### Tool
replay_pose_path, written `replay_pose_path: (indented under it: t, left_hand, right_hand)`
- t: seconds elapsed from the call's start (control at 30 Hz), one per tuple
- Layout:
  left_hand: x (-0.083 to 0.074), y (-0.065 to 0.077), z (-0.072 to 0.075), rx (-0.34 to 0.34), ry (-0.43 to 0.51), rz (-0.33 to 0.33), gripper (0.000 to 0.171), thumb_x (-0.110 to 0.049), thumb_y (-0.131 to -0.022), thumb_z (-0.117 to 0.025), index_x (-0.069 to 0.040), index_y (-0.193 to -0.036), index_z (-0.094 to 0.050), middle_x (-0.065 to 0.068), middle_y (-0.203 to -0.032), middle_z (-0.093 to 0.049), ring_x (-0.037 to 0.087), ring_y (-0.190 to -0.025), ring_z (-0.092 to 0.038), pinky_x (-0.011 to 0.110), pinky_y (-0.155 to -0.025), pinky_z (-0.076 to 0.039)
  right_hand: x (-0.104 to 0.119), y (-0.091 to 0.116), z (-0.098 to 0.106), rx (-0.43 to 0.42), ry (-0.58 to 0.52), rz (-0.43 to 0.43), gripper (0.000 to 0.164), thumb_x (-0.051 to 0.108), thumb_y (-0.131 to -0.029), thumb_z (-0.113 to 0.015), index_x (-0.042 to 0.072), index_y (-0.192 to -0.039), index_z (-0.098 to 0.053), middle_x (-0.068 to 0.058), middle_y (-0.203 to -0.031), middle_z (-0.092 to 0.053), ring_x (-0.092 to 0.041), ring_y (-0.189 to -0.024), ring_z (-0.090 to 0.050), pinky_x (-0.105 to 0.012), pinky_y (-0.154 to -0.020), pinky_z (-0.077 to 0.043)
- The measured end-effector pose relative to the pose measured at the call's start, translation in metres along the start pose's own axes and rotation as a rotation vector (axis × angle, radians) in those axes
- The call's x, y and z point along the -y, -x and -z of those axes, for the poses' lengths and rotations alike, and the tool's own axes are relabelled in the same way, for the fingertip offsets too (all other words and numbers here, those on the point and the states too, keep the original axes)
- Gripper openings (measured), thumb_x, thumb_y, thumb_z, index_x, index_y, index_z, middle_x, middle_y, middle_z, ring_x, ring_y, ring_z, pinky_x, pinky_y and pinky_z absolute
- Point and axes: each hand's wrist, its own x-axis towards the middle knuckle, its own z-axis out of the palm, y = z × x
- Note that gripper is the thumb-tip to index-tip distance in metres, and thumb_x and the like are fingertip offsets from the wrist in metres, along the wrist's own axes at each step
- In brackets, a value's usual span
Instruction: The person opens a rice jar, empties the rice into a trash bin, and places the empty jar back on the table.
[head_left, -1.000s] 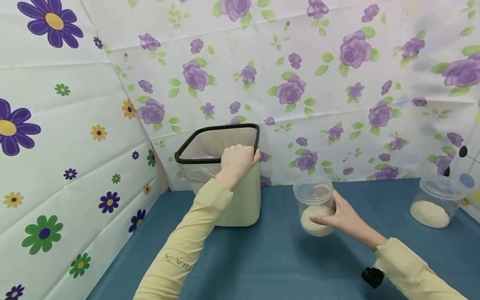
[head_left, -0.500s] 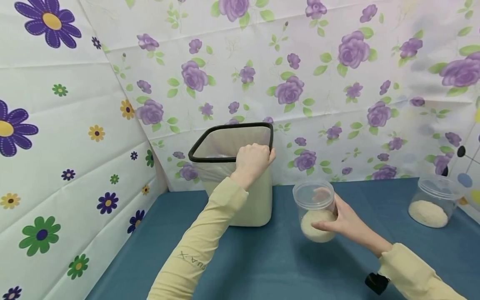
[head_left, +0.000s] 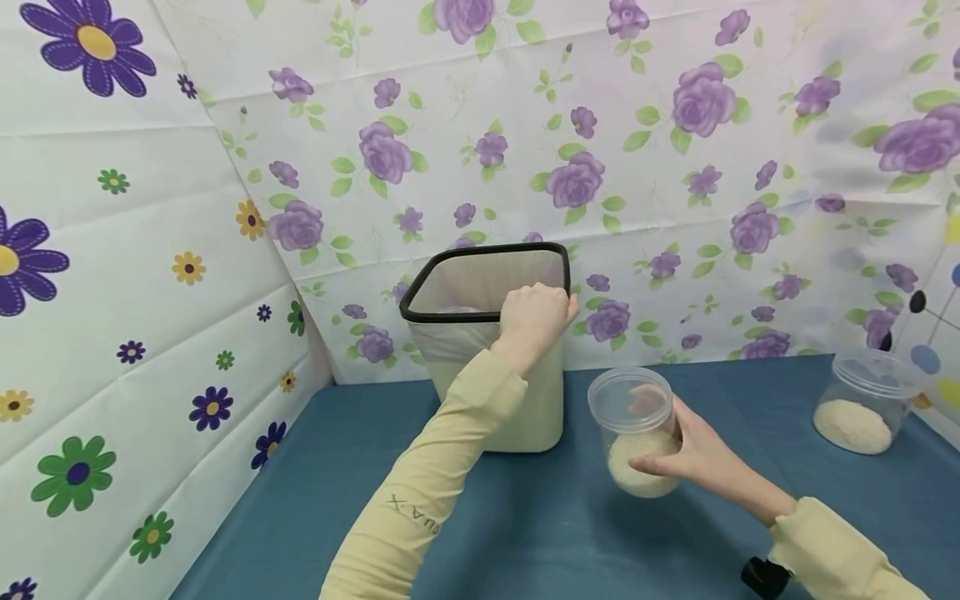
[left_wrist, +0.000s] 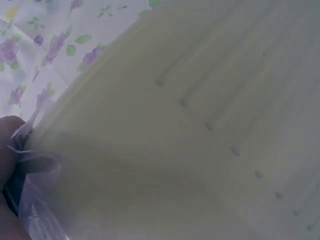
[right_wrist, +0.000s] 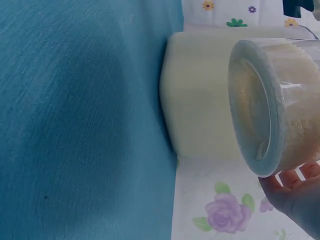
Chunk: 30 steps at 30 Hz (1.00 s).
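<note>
My left hand [head_left: 534,323] grips the near right part of the black rim of a cream trash can [head_left: 525,408] in the head view. A clear plastic liner [head_left: 450,340] folds over that rim, and the left wrist view shows it bunched by the fingers [left_wrist: 7,145] against the ribbed side of the can. To the right, my right hand [head_left: 697,446] holds a clear plastic jar [head_left: 632,408] partly filled with white grains that look like rice [head_left: 641,462]. The right wrist view shows the underside of the jar [right_wrist: 255,110] raised off the blue cloth, with the can behind it.
A second clear jar [head_left: 877,387] with a layer of similar grains stands at the far right. Blue cloth [head_left: 285,517] covers the table. Flowered sheets [head_left: 660,192] hang behind and at the left. A black strap piece [head_left: 765,577] shows at my right wrist.
My left hand has pulled the trash can to the right, closer to the jar. My right hand, still holding the jar, has shifted slightly toward me and down.
</note>
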Motion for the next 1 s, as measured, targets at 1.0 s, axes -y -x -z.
replay_pose_path:
  t: [1.0]
  left_hand:
    - [-0.048,-0.023,-0.001,0.007,-0.015,0.056,0.046,-0.024,-0.092,-0.044,-0.019,-0.046,-0.041,-0.006,-0.05,-0.049,0.008,-0.045,-0.049,0.024,-0.038,-0.04]
  right_hand:
    - [-0.003,0.02,0.015,0.001,0.108,-0.028,0.072,0.016,-0.075,-0.073,0.013,-0.135,-0.033,-0.011,-0.12,-0.046,-0.031,-0.103,-0.047,-0.049,-0.075,-0.04]
